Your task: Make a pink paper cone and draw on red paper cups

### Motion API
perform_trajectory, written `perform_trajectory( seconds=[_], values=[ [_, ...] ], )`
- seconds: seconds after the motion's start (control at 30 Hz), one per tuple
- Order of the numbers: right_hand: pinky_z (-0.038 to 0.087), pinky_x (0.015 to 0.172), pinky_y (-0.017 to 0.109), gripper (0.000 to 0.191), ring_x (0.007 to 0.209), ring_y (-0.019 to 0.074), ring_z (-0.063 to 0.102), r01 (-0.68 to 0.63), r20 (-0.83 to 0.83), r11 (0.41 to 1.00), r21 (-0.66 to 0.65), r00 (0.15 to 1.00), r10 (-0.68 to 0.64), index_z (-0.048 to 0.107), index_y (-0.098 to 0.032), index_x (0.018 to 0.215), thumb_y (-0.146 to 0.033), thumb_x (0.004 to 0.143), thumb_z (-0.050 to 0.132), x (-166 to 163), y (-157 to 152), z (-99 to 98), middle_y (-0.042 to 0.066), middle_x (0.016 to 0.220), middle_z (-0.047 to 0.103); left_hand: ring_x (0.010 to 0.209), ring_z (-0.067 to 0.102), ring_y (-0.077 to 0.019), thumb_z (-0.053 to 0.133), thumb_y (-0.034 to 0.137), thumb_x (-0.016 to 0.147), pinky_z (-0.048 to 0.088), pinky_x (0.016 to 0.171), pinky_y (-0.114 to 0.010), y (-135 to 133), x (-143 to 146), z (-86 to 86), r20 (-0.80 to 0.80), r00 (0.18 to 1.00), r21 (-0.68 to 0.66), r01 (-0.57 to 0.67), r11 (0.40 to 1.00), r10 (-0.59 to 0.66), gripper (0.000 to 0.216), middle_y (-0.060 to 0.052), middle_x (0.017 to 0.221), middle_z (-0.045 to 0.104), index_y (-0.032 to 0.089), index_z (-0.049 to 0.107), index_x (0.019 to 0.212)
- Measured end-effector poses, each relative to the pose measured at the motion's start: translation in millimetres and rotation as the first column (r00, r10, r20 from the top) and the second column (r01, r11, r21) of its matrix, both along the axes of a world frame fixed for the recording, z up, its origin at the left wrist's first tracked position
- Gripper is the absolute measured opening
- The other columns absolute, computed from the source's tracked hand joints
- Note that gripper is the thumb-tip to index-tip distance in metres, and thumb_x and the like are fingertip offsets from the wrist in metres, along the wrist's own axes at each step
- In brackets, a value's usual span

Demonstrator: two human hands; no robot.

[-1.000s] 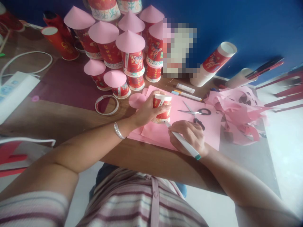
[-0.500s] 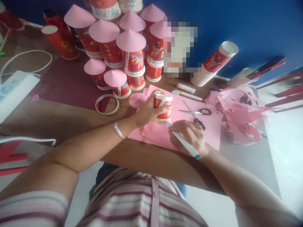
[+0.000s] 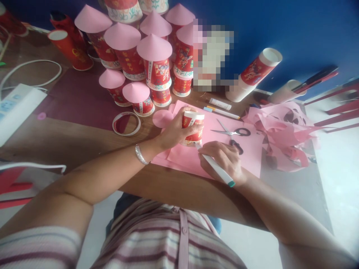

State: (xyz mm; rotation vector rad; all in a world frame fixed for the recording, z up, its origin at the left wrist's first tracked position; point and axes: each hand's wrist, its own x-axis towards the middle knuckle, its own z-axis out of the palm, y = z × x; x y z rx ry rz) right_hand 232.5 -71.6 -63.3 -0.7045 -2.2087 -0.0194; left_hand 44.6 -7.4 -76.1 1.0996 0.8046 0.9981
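Observation:
My left hand (image 3: pixel 174 131) is wrapped round a small red-and-white paper cup (image 3: pixel 192 127) standing upside down on a pink paper sheet (image 3: pixel 249 149). My right hand (image 3: pixel 224 158) grips a white pen with a green end (image 3: pixel 217 169), its tip touching the paper at the cup's rim. A cut pink paper circle (image 3: pixel 162 118) lies just left of the cup. Scissors (image 3: pixel 232 133) rest on the sheet beyond my right hand.
Several red cups topped with pink paper cones (image 3: pixel 153 61) are stacked at the back. A tape roll (image 3: pixel 126 123) lies left of the sheet, a glue stick (image 3: pixel 220 104) behind it, pink paper scraps (image 3: pixel 283 130) at the right, a power strip (image 3: pixel 17 110) far left.
My right hand and the pen have shifted slightly left along the base of the cup. The left hand and cup have stayed put.

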Motion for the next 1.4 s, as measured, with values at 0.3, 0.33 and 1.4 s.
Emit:
perform_trajectory(
  seconds=[0.3,0.33,1.4],
  values=[
    [0.059,0.064,0.025,0.018,0.072,0.0141,0.071,0.004,0.0,1.0,0.006,1.0,-0.004,0.061,-0.018,0.107,-0.008,0.093,0.064,1.6,1.3,-0.9,0.003,0.087,0.072,0.093,0.062,-0.018,0.084,0.038,0.076,0.054,0.082,-0.037,0.7,0.7,-0.2,0.015,1.0,-0.012,0.003,1.0,-0.003,0.053,-0.003,0.104,0.062,0.022,0.049,0.113],
    [0.059,0.062,0.025,0.018,0.071,0.0138,0.07,0.009,-0.002,1.0,0.01,1.0,-0.009,0.06,-0.018,0.107,-0.008,0.093,0.064,1.2,1.5,-0.4,0.002,0.086,0.072,0.092,0.062,-0.0175,0.084,0.037,0.076,0.054,0.082,-0.036,0.5,0.8,0.1,0.014,1.0,-0.012,0.004,1.0,-0.004,0.052,-0.003,0.104,0.062,0.022,0.049,0.113],
    [0.059,0.058,0.026,0.023,0.066,0.0141,0.069,0.023,-0.009,1.0,0.011,1.0,-0.023,0.062,-0.021,0.105,-0.006,0.088,0.063,-1.1,0.2,4.7,-0.001,0.079,0.07,0.093,0.064,-0.0176,0.085,0.036,0.075,0.054,0.082,-0.036,0.0,-0.1,1.0,-0.003,1.0,-0.004,0.005,1.0,-0.005,0.054,-0.004,0.105,0.064,0.022,0.049,0.112]
  ],
)
